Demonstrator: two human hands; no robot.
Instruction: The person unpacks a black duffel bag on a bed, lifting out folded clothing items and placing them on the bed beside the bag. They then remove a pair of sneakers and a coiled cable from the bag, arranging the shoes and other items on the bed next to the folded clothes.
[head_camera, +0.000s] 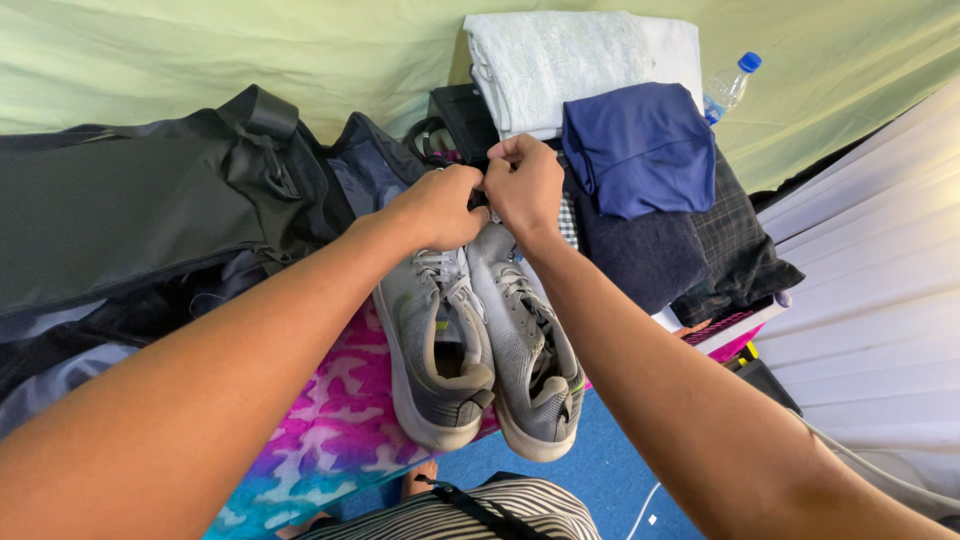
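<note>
A pair of grey sneakers (485, 345) is laid side by side on a pink and blue patterned cloth (330, 425). Just above the toes, a small dark thing, too hidden to be told, is pinched by the closed fingers of the left hand (440, 205) and right hand (525, 180). Folded clothes (640, 150) are stacked to the right, a black bag (150, 200) to the left.

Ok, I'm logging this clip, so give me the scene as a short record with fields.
left hand: closed, at toe end of grey shoes
right hand: closed, touching left hand
held item: hidden
shoes rest on: pink-blue patterned cloth
left side: black bag
behind: folded clothes, plastic bottle
</note>
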